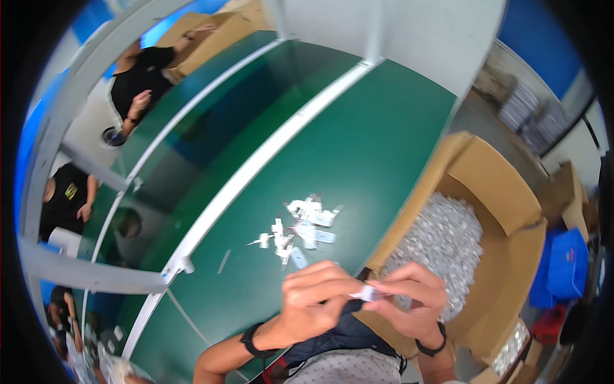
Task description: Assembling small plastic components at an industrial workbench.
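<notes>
Close in front of my body, my left hand and my right hand meet with fingertips pinched on a small white plastic piece. Its exact kind is too small to make out, and the fingers cover part of it. Just beyond my left hand, a loose pile of small white plastic parts lies on the green table. Some of the parts have thin dark or reddish bits sticking out. A pale blue-white oblong part lies at the pile's near edge.
At my right stands a large open cardboard box with many small clear, shiny pieces. Blue bins sit farther right. A white rail crosses the table. Several people work at the left, one in a black shirt.
</notes>
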Tool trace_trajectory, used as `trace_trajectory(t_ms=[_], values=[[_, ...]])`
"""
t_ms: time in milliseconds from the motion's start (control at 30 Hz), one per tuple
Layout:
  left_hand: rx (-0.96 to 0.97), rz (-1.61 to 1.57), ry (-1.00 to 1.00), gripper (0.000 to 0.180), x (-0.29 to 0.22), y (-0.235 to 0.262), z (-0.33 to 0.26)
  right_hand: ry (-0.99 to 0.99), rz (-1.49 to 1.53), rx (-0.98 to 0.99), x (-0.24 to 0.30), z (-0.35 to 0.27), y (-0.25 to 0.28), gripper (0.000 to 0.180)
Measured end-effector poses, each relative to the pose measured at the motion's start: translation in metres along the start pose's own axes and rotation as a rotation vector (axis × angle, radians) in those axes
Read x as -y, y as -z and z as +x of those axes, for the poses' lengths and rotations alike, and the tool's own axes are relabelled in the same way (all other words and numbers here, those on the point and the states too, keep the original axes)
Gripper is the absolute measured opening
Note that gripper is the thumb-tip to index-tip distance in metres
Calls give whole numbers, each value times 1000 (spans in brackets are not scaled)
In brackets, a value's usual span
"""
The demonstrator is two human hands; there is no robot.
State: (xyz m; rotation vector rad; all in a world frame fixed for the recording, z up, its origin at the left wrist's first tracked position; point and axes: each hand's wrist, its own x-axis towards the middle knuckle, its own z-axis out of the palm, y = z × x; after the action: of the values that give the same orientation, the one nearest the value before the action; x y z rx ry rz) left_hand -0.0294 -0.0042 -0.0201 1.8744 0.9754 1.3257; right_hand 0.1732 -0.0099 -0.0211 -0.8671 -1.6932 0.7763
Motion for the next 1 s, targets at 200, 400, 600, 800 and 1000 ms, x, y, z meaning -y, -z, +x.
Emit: trace_trajectory(t_ms=[200,400,600,800,1000], values=[[-30,54,-25,20,1,7,-1,-60,118,41,4,5,-5,31],[-10,43,-31,18,0,1,-1,-81,126,51,2,-1,-2,34],[-208,288,332,11,17,61,18,-267,132,-74,-21,1,64,44],[-551,329,723,22,166,357,-10,-716,6,-568,-155,-54,159,23],[-341,363,514,16,61,169,2,-746,78,-291,-121,-40,95,17]])
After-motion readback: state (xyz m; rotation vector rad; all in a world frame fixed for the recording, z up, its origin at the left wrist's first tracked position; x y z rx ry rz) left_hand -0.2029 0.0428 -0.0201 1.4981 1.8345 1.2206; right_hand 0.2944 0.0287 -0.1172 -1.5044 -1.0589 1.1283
